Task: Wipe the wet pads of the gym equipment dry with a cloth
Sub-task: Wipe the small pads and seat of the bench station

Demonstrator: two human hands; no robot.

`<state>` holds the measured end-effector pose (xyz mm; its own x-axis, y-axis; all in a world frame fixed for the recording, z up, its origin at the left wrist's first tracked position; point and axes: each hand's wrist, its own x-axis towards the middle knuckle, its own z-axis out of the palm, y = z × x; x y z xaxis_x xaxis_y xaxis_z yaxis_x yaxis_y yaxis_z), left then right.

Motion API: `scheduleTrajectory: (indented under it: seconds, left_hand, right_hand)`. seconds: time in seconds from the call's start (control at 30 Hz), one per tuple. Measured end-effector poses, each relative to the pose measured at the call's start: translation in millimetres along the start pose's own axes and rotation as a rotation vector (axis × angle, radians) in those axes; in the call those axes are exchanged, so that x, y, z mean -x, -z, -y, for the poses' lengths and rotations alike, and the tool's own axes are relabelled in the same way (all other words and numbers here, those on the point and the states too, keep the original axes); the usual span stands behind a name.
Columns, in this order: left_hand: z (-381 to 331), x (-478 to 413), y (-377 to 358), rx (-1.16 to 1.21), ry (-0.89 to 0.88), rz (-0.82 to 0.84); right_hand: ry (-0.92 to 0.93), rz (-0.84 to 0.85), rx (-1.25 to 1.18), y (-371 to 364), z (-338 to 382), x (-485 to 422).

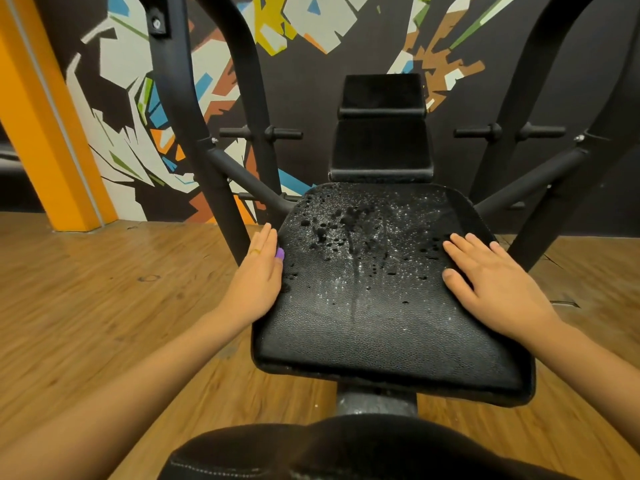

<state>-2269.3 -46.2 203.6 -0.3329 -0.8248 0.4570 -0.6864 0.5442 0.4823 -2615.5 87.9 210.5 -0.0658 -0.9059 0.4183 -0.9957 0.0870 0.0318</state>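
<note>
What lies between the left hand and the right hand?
Only the wet seat pad, beaded with water drops, as the head view shows.

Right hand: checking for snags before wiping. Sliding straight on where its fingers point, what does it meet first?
Likely the water droplets on the seat pad just ahead of the right hand; nothing solid shows before them.

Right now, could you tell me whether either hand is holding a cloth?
No, the left hand and right hand rest flat and bare on the sides of the wet seat pad.
</note>
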Motion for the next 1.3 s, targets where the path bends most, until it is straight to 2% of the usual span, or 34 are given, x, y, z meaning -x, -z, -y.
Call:
scheduleTrajectory:
  seconds: [0.2,0.47,0.57,0.77,0.9,1.3]
  left_hand:
    - [4,45,0,0.003,-0.045,-0.007]
    - [4,-60,0,-0.022,-0.015,0.092]
    - [2,-69,1,-0.012,-0.012,0.108]
    - [6,-4,4,0.030,-0.059,0.037]
    - [14,29,7,0.036,-0.122,0.057]
    - [-10,-99,14,0.031,-0.013,0.248]
  right_hand:
    - [0.000,0.000,0.019,1,1,0]
    - [-0.006,0.010,0.009,4,2,1]
    - [-0.004,0.004,0.001,2,0,1]
    - [-0.004,0.000,0.013,2,3,1]
    - [-0.001,-0.013,0.029,-1,2,1]
    - [-0.010,-0.006,0.027,0,3,1]
